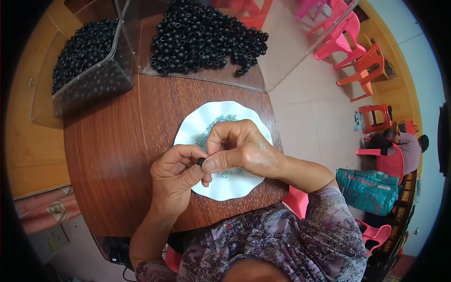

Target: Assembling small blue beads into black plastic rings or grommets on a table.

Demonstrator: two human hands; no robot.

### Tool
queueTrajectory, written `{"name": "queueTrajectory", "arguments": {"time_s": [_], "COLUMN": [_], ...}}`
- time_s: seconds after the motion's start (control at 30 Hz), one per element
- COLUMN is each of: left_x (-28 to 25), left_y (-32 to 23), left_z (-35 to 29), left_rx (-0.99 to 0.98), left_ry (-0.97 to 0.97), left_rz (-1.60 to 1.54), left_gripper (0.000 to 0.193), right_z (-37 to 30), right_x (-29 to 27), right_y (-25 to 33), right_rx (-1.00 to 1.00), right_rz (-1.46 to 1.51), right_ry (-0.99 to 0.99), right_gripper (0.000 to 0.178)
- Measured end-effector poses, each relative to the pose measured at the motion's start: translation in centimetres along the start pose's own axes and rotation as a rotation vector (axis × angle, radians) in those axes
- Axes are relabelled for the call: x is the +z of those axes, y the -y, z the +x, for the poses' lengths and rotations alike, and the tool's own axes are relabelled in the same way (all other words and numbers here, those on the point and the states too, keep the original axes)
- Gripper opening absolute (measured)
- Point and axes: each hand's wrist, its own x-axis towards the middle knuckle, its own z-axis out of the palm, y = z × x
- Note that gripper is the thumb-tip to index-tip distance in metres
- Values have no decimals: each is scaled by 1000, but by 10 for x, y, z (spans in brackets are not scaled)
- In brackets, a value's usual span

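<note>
My left hand (174,176) pinches a small black round part (201,161) between thumb and fingers, just over the near left side of a white scalloped plate (223,191). The tips of my right hand (249,152) are pressed together against that same part; whether they also hold a tiny piece is hidden. On the plate lie many fine silvery metal pieces (224,121), too small to name, partly covered by my right hand.
A clear plastic tray (211,81) at the far side bears a heap of black hollow parts (202,42). At the far left, a clear bin (101,89) holds more. Brown table (108,155); pink chairs (345,40) and a seated person (409,151) are on the right.
</note>
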Motion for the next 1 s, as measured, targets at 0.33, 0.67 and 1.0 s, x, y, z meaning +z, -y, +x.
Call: {"name": "queueTrajectory", "arguments": {"time_s": [0.33, 0.67, 1.0], "left_x": [-1, -4, -3], "left_y": [-4, -4, -7], "left_z": [6, 6, 6], "left_rx": [-51, -62, -75], "left_ry": [40, 19, -3], "left_rz": [-118, -99, -92], "left_gripper": [16, 14, 17], "right_z": [62, 102, 81], "right_x": [-83, -124, -123], "right_y": [13, 14, 22], "right_rx": [-535, -484, -658], "right_rz": [-841, -1585, -1345], "right_ry": [-657, -913, -969], "right_gripper": [8, 18, 12]}}
